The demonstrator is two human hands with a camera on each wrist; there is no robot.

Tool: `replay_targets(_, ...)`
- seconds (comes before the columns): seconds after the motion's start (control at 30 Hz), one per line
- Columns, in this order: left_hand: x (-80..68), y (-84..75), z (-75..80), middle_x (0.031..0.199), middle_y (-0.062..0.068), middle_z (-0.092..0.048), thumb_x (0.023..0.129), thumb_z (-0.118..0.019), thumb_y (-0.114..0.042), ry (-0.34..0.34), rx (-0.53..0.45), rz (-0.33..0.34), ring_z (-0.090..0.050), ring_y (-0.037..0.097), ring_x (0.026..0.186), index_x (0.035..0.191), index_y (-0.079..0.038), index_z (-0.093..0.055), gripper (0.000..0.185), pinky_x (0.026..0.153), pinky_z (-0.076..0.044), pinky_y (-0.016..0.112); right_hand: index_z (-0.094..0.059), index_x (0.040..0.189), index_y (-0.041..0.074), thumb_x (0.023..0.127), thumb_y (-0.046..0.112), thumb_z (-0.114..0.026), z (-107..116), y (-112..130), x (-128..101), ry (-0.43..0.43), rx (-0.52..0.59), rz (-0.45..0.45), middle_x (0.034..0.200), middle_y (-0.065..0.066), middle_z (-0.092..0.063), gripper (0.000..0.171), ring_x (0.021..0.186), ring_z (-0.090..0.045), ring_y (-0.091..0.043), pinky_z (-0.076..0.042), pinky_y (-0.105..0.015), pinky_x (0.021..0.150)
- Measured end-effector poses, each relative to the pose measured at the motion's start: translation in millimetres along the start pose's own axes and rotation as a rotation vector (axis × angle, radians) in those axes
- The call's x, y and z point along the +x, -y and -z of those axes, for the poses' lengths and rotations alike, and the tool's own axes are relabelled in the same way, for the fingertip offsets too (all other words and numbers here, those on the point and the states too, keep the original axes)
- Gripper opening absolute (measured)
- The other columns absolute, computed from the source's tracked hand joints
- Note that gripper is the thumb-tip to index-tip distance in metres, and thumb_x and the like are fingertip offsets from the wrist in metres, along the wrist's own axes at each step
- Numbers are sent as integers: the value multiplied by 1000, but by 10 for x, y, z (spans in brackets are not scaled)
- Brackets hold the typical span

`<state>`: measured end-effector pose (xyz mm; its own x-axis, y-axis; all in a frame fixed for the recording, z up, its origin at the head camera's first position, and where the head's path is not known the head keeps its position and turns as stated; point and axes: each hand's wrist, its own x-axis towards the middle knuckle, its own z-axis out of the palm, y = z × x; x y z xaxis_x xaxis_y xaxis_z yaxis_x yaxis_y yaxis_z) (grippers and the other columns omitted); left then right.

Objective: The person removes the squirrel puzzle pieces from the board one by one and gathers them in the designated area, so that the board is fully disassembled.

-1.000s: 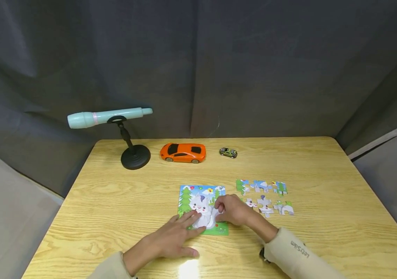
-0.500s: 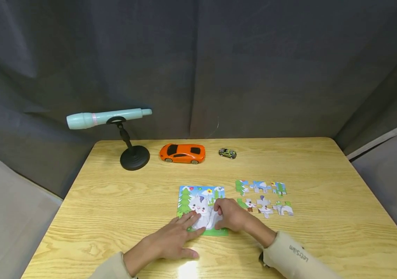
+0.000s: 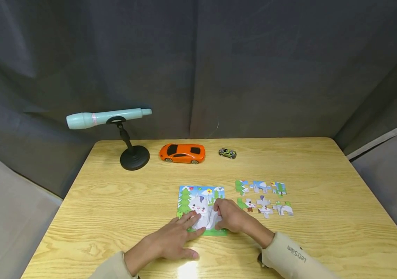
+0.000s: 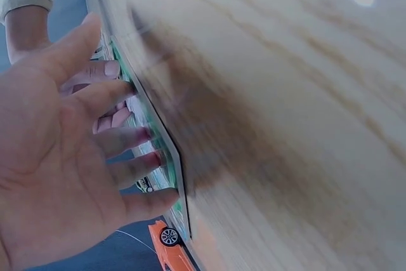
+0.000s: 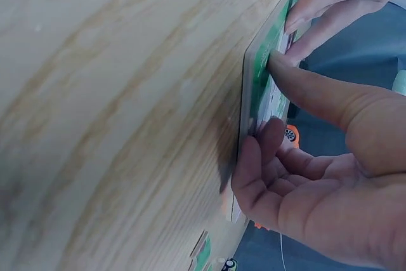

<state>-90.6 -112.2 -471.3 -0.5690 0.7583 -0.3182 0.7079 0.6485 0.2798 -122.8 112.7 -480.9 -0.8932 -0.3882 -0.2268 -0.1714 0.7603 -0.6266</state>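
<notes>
A flat jigsaw puzzle (image 3: 185,198) with a white squirrel, trees and a green border lies near the table's front middle. My left hand (image 3: 174,238) spreads over its lower left, with straight fingertips pressing the surface in the left wrist view. At the lower right of the puzzle is my right hand (image 3: 234,217), its fingers curled at the edge. The right wrist view has the right thumb (image 5: 304,84) on the green border and bent fingers (image 5: 250,179) gripping by the rim. Whether a single piece is pinched is hidden.
To the right lie several loose puzzle pieces (image 3: 260,186) in two rows. Behind stand an orange toy car (image 3: 182,153), a small patterned toy car (image 3: 227,153) and a pale blue microphone (image 3: 106,117) on a black stand (image 3: 134,157). Dark curtains surround the wooden table (image 3: 121,209).
My right hand has shifted slightly down along the puzzle's right side, its fingers moving from the tail area toward the lower edge. The left hand stays in place.
</notes>
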Motion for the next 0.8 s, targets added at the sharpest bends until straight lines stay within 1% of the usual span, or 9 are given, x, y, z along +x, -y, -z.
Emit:
replay_targets(0.17, -2, -12, 9, 159, 11, -17, 89, -50, -59, 6, 7, 3, -14, 31, 148, 148, -25, -35, 70, 109, -31, 55, -56, 98, 1, 67, 3, -82, 7, 17, -2, 9, 2, -5, 81, -5, -54, 40, 71, -47, -16, -41, -25, 60)
replay_targets(0.27, -2, -10, 10, 159, 11, -17, 89, -50, -59, 4, 5, 2, -14, 31, 147, 148, -25, -35, 70, 109, -31, 56, -56, 97, 2, 69, 3, -81, 20, 12, -2, 6, 9, -4, 80, -5, -54, 37, 70, -47, -15, -40, -24, 59)
replay_targets(0.37, 1, -11, 13, 159, 11, -18, 89, -50, -58, -2, 9, -4, -15, 31, 147, 147, -24, -35, 69, 109, -31, 56, -57, 96, 4, 75, 3, -77, 37, -3, -3, -7, 15, 8, 77, -3, -53, 29, 67, -46, -13, -38, -23, 58)
replay_targets(0.47, 4, -9, 15, 159, 11, -17, 89, -50, -58, -3, 2, -6, -15, 31, 147, 147, -24, -35, 69, 109, -31, 56, -59, 94, 4, 83, 3, -69, 47, -28, 0, -25, 16, 31, 72, -1, -51, 15, 63, -44, -12, -36, -22, 56)
replay_targets(0.57, 1, -7, 14, 159, 10, -17, 89, -50, -57, 1, -10, -3, -14, 31, 147, 147, -24, -35, 69, 109, -31, 56, -60, 93, 6, 88, 3, -62, 58, -54, 2, -28, 8, 64, 70, 2, -50, 6, 61, -44, -10, -35, -21, 55)
replay_targets(0.67, -2, -8, 15, 160, 10, -16, 89, -50, -57, 7, -19, 3, -13, 30, 148, 148, -24, -34, 69, 110, -30, 56, -60, 92, 8, 90, 4, -60, 75, -76, 4, -23, 7, 91, 70, 3, -50, 5, 61, -44, -10, -35, -20, 55)
replay_targets(0.8, -3, -12, 17, 160, 10, -16, 89, -50, -57, 10, -21, 10, -13, 30, 148, 148, -25, -34, 69, 110, -29, 56, -60, 93, 7, 91, 3, -57, 124, -80, -5, -6, 42, 118, 71, 1, -50, 6, 61, -43, -9, -35, -20, 55)
